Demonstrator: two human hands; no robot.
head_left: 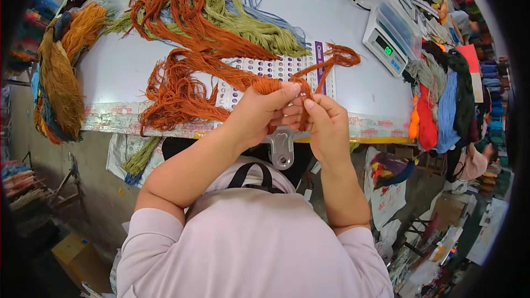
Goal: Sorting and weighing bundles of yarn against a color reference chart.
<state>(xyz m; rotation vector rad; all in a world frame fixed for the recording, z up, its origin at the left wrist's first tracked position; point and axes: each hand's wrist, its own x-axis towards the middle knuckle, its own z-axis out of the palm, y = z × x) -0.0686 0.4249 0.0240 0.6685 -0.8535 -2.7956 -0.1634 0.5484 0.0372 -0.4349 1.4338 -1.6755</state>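
Note:
A skein of rust-orange yarn lies on the near part of the table and runs up into my two hands. My left hand is closed round a bundle of its strands, thumb on top. Pinched between the fingers of my right hand are strands of the same yarn, close beside the left fingertips. A looped tail of orange yarn extends beyond the right hand. Under the yarn lies a white card with rows of holes and a purple strip. A metal clip sits at the table edge just below my hands.
Farther back lie another orange skein, green yarn and blue-grey yarn. A digital scale stands at right. Coloured skeins hang over the right edge, brown and ochre ones over the left. Another person is at far right.

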